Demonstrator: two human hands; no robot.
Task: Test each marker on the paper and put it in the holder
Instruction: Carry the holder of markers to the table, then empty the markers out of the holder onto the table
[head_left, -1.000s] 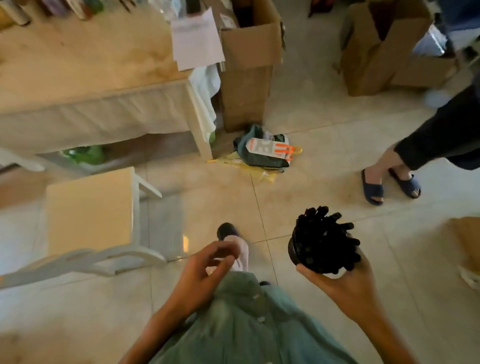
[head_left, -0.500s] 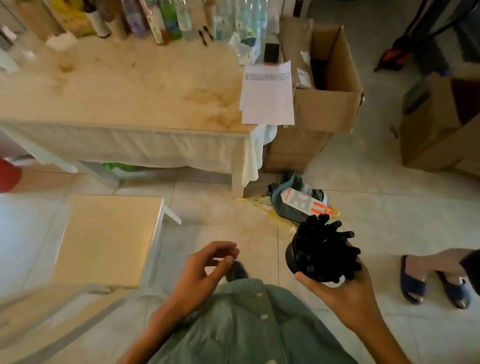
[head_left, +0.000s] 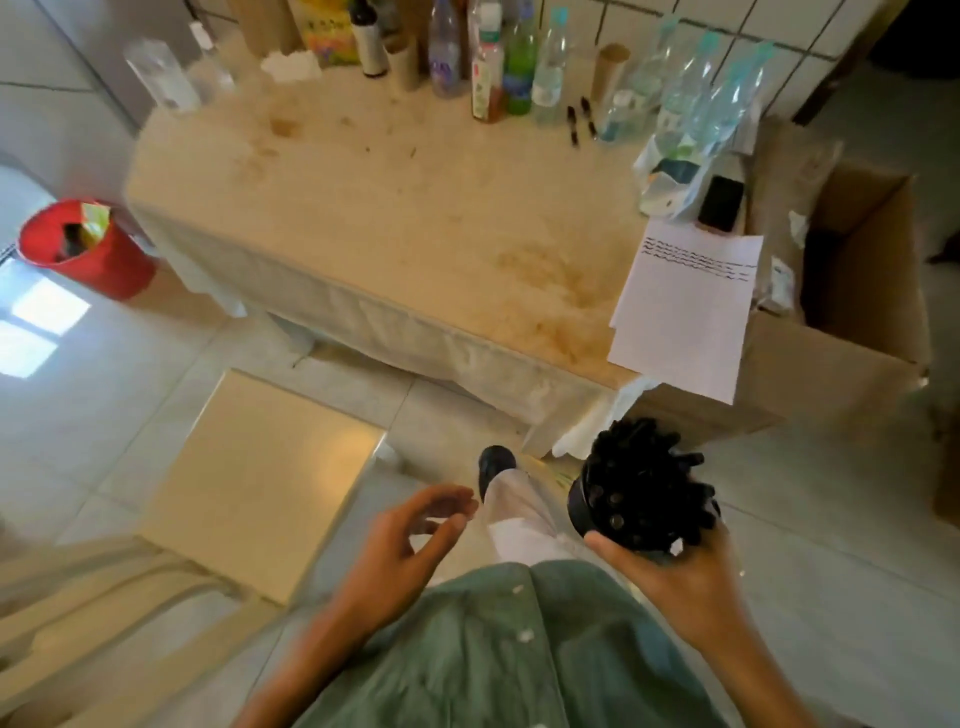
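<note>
Since the earlier frames the view has swung up and toward the counter (head_left: 395, 218), so its whole top now shows, and a red bin (head_left: 85, 249) has come into sight at far left. The left hand (head_left: 400, 551) has loosened a little, its grip apart with fingers lightly curled on nothing, hovering over the floor just right of a pale stool (head_left: 260, 483). On the counter's far edge stand bottles (head_left: 511, 67), with two loose markers (head_left: 581, 122) lying just right of them. At the counter's right corner lies the paper (head_left: 685, 312), several wavy test lines across its top, overhanging the edge beside an open box (head_left: 852, 291). Lower right, the right hand (head_left: 675, 577) has its grip clamped under the black holder (head_left: 589, 501), which is tilted leftward and packed with black markers (head_left: 644, 478), held in the air below the counter's corner.
</note>
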